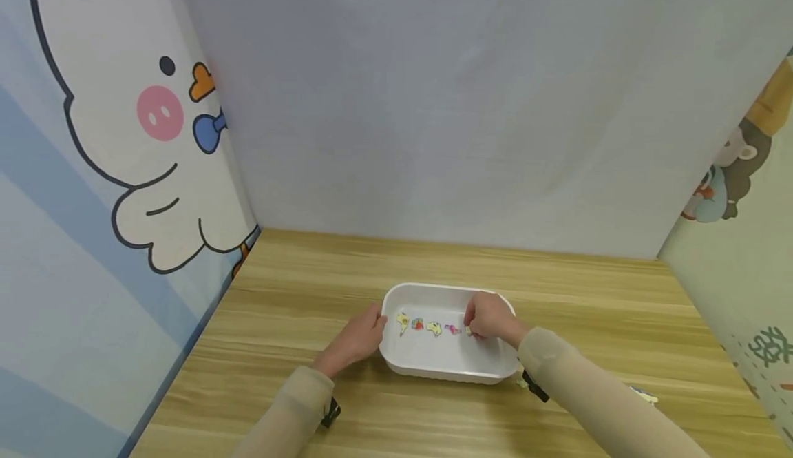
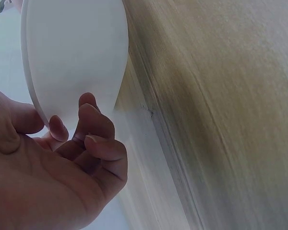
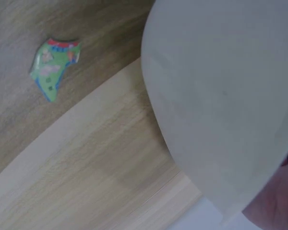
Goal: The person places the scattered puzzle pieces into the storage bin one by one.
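A white rectangular tray (image 1: 427, 358) sits on the wooden table, with several small flat printed pieces in a row across its floor. At its left end my left hand (image 1: 359, 334) grips the rim; the left wrist view has the thumb at the edge and curled fingers against the outer wall. My right hand (image 1: 492, 317) reaches into the tray's right side, its fingertips pinching a small yellowish piece (image 1: 469, 331). Just left of that lies a pink-and-purple piece (image 1: 453, 330). A yellow piece (image 1: 434, 328), a red-and-green piece (image 1: 418, 324) and another yellow piece (image 1: 403, 321) continue the row leftward.
Outside the tray, a flat piece (image 1: 644, 394) lies on the table (image 1: 322, 272) beside the right forearm. A small piece (image 1: 522, 383) shows by the tray's near right corner. The right wrist view has a green irregular printed piece (image 3: 57, 67). Fabric walls (image 1: 434, 134) enclose the table.
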Motion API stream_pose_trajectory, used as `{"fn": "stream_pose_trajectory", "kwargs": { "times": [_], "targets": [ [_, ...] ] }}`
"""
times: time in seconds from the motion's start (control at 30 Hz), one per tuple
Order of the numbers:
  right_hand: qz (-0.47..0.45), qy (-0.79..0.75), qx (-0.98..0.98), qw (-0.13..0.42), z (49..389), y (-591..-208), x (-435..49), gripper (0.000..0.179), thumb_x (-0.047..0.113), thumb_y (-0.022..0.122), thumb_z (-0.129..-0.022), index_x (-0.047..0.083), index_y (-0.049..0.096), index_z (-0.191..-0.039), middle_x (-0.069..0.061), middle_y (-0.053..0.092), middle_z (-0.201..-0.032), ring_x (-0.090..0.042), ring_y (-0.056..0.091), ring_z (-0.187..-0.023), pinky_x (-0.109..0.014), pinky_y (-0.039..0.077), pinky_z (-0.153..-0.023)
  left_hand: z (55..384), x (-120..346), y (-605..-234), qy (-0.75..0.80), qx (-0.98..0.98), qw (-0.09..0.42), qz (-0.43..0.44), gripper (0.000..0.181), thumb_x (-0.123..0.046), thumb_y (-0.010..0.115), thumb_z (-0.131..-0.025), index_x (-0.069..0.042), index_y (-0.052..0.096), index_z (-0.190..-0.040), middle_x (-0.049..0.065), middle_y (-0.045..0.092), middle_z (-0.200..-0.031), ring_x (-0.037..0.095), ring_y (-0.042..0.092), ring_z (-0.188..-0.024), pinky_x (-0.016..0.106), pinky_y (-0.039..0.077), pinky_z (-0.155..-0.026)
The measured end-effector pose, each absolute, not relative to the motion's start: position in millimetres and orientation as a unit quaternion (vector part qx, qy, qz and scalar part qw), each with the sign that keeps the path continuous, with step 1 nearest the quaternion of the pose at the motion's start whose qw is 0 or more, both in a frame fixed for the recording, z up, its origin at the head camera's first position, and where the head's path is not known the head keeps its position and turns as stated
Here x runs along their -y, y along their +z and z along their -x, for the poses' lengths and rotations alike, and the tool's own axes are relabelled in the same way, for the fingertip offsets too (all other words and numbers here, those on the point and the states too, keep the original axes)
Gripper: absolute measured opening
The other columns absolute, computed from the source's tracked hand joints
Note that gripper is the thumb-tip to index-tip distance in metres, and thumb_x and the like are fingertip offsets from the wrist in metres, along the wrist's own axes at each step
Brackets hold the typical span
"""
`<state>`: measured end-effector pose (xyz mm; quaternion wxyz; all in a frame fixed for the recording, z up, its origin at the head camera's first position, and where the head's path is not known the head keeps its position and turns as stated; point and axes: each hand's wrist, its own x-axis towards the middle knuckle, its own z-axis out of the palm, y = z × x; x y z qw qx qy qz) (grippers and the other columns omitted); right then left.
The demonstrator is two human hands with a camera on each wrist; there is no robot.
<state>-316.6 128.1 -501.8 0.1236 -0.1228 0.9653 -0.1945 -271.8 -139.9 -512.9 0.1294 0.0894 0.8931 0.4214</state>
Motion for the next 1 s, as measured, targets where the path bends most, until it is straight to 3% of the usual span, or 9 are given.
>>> {"fn": "stream_pose_trajectory", "kwargs": {
  "times": [0.47, 0.67, 1.0],
  "targets": [
    [0.113, -0.212, -0.962, 0.128, 316, -502, -130, 0.010, -0.003, 0.069, -0.072, 0.007, 0.068, -0.070, 0.002, 0.056, -0.056, -0.012, 0.054, -0.050, -0.026, 0.044, -0.050, 272, 139, -514, 0.417, -0.897, 0.122, -0.087, 0.027, -0.017, 0.036, -0.103, 0.000, 0.047, -0.121, 0.006, 0.053, -0.082, 0.019, 0.048, -0.065, 0.033, 0.041, -0.055],
    [0.097, -0.246, -0.954, 0.143, 314, -496, -134, 0.002, 0.000, 0.070, -0.078, 0.001, 0.070, -0.079, -0.002, 0.059, -0.061, -0.013, 0.055, -0.054, -0.025, 0.046, -0.052, 272, 136, -514, 0.414, -0.897, 0.128, -0.082, 0.027, -0.018, 0.036, -0.103, -0.001, 0.048, -0.121, 0.006, 0.053, -0.082, 0.019, 0.049, -0.066, 0.033, 0.042, -0.056],
    [0.095, -0.353, -0.916, 0.164, 312, -462, -158, 0.013, 0.002, 0.063, -0.089, -0.007, 0.067, -0.098, -0.011, 0.064, -0.080, -0.024, 0.063, -0.072, -0.033, 0.054, -0.062, 273, 136, -516, 0.401, -0.904, 0.129, -0.075, 0.026, -0.019, 0.036, -0.103, -0.003, 0.048, -0.119, 0.006, 0.053, -0.082, 0.019, 0.048, -0.065, 0.033, 0.041, -0.056]
  ]
}}
